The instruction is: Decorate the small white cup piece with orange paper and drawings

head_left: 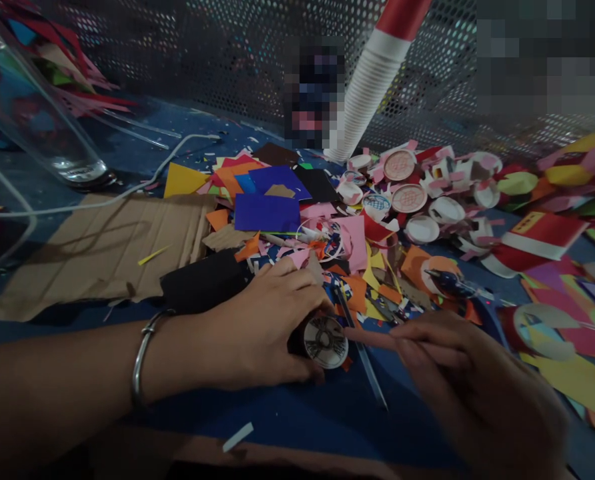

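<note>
My left hand (282, 320) is wrapped round a small dark-sided paper cup (326, 341) lying on its side. The cup's white round base faces me and has a black drawing on it. Between the fingertips of my right hand (477, 380) is a slim pinkish strip (370, 337); its material is hard to make out. The strip's tip reaches the right edge of the cup's base. Just right of the cup a clear-barrelled pen (370, 367) lies on the blue table, close to scissors (390, 310) partly covered by paper scraps.
Decorated paper cups (442, 210) with pink tabs are heaped at the back right, beside a tall stack of white cups (372, 87). Coloured paper (267, 212) and corrugated cardboard (102, 247) lie behind my left arm. A glass tumbler (72, 157) and white cable (152, 179) are at left.
</note>
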### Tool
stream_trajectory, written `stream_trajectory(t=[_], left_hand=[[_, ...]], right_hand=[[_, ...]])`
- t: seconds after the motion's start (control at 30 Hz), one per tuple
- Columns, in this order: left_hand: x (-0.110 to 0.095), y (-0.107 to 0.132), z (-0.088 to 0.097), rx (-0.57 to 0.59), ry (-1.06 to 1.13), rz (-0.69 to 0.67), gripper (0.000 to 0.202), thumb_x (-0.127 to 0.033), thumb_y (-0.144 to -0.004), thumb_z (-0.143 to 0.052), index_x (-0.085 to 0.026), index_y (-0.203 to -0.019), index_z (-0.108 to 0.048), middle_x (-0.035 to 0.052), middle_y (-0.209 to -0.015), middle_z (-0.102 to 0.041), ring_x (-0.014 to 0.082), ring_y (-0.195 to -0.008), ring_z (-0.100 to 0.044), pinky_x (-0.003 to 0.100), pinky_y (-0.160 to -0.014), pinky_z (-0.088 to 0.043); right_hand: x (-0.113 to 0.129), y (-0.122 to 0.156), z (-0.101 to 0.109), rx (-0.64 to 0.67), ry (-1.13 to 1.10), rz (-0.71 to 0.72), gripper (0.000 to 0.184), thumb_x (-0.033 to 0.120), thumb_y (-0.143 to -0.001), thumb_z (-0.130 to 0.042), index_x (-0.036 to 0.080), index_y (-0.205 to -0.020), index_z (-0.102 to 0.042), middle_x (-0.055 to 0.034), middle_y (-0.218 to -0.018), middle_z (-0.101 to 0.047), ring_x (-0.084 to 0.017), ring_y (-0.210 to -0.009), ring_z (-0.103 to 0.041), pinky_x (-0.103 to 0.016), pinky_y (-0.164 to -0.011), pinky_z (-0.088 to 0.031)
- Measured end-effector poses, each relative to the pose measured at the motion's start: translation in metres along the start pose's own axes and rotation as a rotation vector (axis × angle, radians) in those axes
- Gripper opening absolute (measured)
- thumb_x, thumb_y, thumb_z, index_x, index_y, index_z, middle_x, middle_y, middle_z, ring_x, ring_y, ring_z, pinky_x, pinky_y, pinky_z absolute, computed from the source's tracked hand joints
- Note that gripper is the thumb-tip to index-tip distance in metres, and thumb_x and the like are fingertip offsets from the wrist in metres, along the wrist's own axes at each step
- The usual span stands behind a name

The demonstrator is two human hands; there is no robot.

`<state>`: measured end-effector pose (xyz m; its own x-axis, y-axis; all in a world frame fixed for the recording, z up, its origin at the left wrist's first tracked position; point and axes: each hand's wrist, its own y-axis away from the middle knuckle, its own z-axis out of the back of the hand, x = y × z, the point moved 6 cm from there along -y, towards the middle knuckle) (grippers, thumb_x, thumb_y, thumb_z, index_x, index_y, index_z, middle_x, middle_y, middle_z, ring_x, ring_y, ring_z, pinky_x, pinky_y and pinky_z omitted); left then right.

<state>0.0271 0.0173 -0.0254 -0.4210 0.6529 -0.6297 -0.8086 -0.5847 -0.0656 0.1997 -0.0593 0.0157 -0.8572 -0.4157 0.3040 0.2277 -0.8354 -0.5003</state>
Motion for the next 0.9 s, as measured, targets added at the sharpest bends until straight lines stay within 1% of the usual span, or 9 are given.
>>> stream_trajectory(t=[0.07, 0.13, 0.3, 0.43, 0.53, 0.63, 0.77, 0.9], left_hand=[[-0.0005, -0.0010, 0.0022, -0.015, -0.016, -0.017, 0.054, -0.044, -0.068, -0.092, -0.020, -0.111, -0.067, 0.0061, -0.110, -0.066, 0.0296, -0.106, -0.057, 0.043, -0.093, -0.042], [-0.0002, -0.0022, 0.0020, -0.003, -0.031, -0.025, 0.051, -0.045, -0.070, -0.091, -0.020, -0.108, -0.068, 0.0059, -0.107, -0.066, 0.0293, -0.104, -0.057, 0.043, -0.093, -0.041], [0.0007, -0.0046, -0.0009, 0.048, -0.046, -0.010, 0.044, -0.047, -0.074, -0.089, -0.020, -0.104, -0.071, 0.0062, -0.105, -0.066, 0.0299, -0.103, -0.057, 0.042, -0.090, -0.041], [0.0002, -0.0048, -0.0003, 0.047, -0.042, -0.008, 0.043, -0.050, -0.075, -0.087, -0.020, -0.102, -0.071, 0.0060, -0.103, -0.066, 0.0292, -0.101, -0.057, 0.042, -0.090, -0.041], [0.0004, -0.0048, -0.0007, 0.043, -0.036, -0.012, 0.040, -0.047, -0.076, -0.087, -0.020, -0.101, -0.071, 0.0057, -0.103, -0.067, 0.0286, -0.100, -0.058, 0.042, -0.090, -0.041], [0.0013, -0.0051, -0.0019, 0.042, -0.030, -0.011, 0.041, -0.047, -0.073, -0.089, -0.021, -0.100, -0.071, 0.0047, -0.101, -0.067, 0.0280, -0.099, -0.058, 0.041, -0.088, -0.040], [0.0015, -0.0057, -0.0018, 0.033, -0.030, -0.010, 0.042, -0.049, -0.073, -0.089, -0.021, -0.099, -0.071, 0.0043, -0.100, -0.067, 0.0287, -0.100, -0.057, 0.041, -0.088, -0.040], [0.0002, -0.0055, -0.0015, 0.044, -0.027, -0.020, 0.042, -0.044, -0.073, -0.090, -0.019, -0.101, -0.071, 0.0042, -0.101, -0.067, 0.0270, -0.098, -0.058, 0.041, -0.089, -0.039]], right_hand=[[-0.0001, -0.0008, -0.0006, 0.008, 0.005, 0.019, 0.009, 0.019, -0.097, -0.059, 0.027, -0.096, -0.062, 0.0031, -0.080, -0.075, -0.015, -0.061, -0.072, -0.025, -0.053, -0.053], [0.0006, -0.0015, -0.0013, 0.014, 0.004, 0.049, 0.009, 0.019, -0.098, -0.059, 0.027, -0.097, -0.062, 0.0031, -0.081, -0.075, -0.015, -0.062, -0.072, -0.025, -0.053, -0.053], [0.0004, -0.0016, -0.0026, 0.008, -0.016, 0.010, 0.011, 0.017, -0.099, -0.057, 0.026, -0.096, -0.062, 0.0023, -0.083, -0.075, -0.015, -0.069, -0.073, -0.024, -0.062, -0.055], [0.0065, 0.0003, -0.0024, 0.024, -0.039, 0.073, 0.013, 0.013, -0.096, -0.058, 0.025, -0.096, -0.060, 0.0029, -0.079, -0.072, -0.014, -0.066, -0.071, -0.024, -0.060, -0.054], [0.0081, 0.0018, -0.0016, 0.029, -0.046, 0.099, 0.014, 0.011, -0.095, -0.058, 0.025, -0.096, -0.059, 0.0031, -0.077, -0.071, -0.015, -0.064, -0.071, -0.025, -0.062, -0.055], [0.0089, 0.0031, -0.0016, 0.022, -0.033, 0.130, 0.014, 0.010, -0.095, -0.059, 0.023, -0.099, -0.059, 0.0014, -0.082, -0.073, -0.015, -0.069, -0.072, -0.025, -0.064, -0.056], [0.0066, 0.0026, -0.0023, 0.017, -0.049, 0.120, 0.013, 0.012, -0.096, -0.059, 0.024, -0.101, -0.060, 0.0003, -0.084, -0.074, -0.016, -0.071, -0.072, -0.026, -0.065, -0.057], [0.0089, -0.0005, -0.0044, 0.039, -0.062, 0.141, 0.014, 0.011, -0.095, -0.059, 0.023, -0.102, -0.061, 0.0005, -0.083, -0.074, -0.015, -0.073, -0.073, -0.024, -0.065, -0.057]])
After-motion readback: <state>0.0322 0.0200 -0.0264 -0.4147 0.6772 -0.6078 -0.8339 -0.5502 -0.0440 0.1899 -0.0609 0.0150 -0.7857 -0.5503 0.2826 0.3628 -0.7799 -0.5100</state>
